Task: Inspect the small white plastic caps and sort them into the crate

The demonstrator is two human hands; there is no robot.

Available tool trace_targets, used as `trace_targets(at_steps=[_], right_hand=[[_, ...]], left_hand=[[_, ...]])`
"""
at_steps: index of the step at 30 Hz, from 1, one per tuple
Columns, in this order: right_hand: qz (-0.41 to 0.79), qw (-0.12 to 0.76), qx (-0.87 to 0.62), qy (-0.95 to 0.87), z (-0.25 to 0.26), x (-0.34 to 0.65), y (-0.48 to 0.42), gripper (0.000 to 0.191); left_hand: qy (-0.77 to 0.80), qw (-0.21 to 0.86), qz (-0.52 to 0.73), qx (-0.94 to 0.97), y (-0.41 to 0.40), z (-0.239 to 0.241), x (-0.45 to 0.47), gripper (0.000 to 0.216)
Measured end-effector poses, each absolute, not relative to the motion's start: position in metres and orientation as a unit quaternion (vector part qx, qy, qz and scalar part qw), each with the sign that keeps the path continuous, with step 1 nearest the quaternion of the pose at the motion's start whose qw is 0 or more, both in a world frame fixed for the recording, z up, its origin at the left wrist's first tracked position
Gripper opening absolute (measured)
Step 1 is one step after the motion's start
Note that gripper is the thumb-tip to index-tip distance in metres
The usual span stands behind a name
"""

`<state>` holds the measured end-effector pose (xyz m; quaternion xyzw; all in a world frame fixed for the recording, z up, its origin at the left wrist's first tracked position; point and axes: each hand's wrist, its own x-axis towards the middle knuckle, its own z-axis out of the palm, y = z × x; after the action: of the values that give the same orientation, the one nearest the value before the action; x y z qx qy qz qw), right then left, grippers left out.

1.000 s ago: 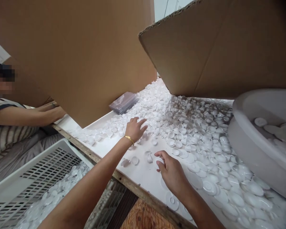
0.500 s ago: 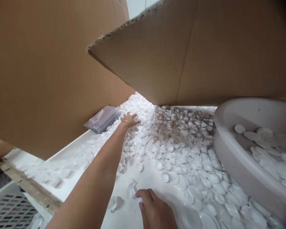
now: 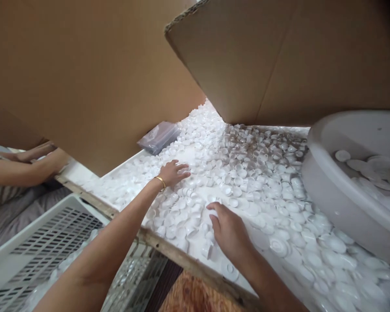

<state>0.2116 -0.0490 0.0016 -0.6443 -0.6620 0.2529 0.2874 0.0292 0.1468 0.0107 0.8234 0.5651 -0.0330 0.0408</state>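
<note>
Small glossy white cup-shaped pieces (image 3: 243,173) lie heaped over a white tabletop, mixed with flat round pieces like tiny saucers (image 3: 277,247). My left hand (image 3: 172,173), a gold bangle on its wrist, reaches over the pile with fingers spread, palm down on or just above the pieces. Nearer to me, my right hand (image 3: 229,227) is low at the table, fingers curved and thumb apart from the index finger. Loose white pieces (image 3: 182,216) lie between the two hands. No held piece can be made out in either hand; the right palm is hidden.
Large cardboard sheets (image 3: 94,86) stand behind, one angled panel (image 3: 247,65) overhanging the pile. A grey-white basin (image 3: 325,190) holds flat round pieces. A clear plastic packet (image 3: 159,136) lies by the cardboard. At left are a slatted white basket (image 3: 61,229), the table's wooden edge (image 3: 169,251) and another person's arm (image 3: 22,171).
My view has shifted, showing more basket and table edge. My left hand has drawn nearer across the pile, bringing pieces toward the near edge. My right hand sits farther from the bottom of the picture.
</note>
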Motion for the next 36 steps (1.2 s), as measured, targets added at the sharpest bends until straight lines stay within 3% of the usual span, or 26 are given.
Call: trace_targets(at_steps=[5, 8, 13, 15, 19, 27, 36], right_hand=[[0.261, 0.336, -0.662, -0.617, -0.003, 0.227, -0.042, 0.025], [0.255, 0.386, -0.679, -0.57, -0.002, 0.238, -0.038, 0.026], [0.337, 0.443, -0.667, -0.496, -0.004, 0.239, -0.034, 0.025], [0.418, 0.454, -0.637, -0.463, -0.003, 0.235, -0.034, 0.023], [0.528, 0.459, -0.586, -0.409, 0.004, 0.228, -0.037, 0.02], [0.53, 0.456, -0.567, -0.436, 0.012, 0.221, -0.044, 0.022], [0.55, 0.512, -0.477, -0.456, 0.008, 0.212, -0.048, 0.02]], left_hand=[[0.527, 0.01, 0.113, 0.842, 0.066, 0.029, 0.03, 0.031], [0.448, 0.061, 0.177, 0.874, -0.003, 0.035, 0.046, 0.024], [0.41, 0.098, 0.054, 0.905, -0.072, 0.024, 0.074, 0.02], [0.442, 0.08, 0.012, 0.893, -0.071, 0.019, 0.075, 0.013], [0.493, 0.075, -0.005, 0.867, -0.051, 0.016, 0.06, 0.023], [0.556, 0.228, 0.303, 0.74, -0.037, 0.025, 0.059, 0.009], [0.526, 0.157, 0.408, 0.73, -0.033, 0.017, 0.087, 0.01]])
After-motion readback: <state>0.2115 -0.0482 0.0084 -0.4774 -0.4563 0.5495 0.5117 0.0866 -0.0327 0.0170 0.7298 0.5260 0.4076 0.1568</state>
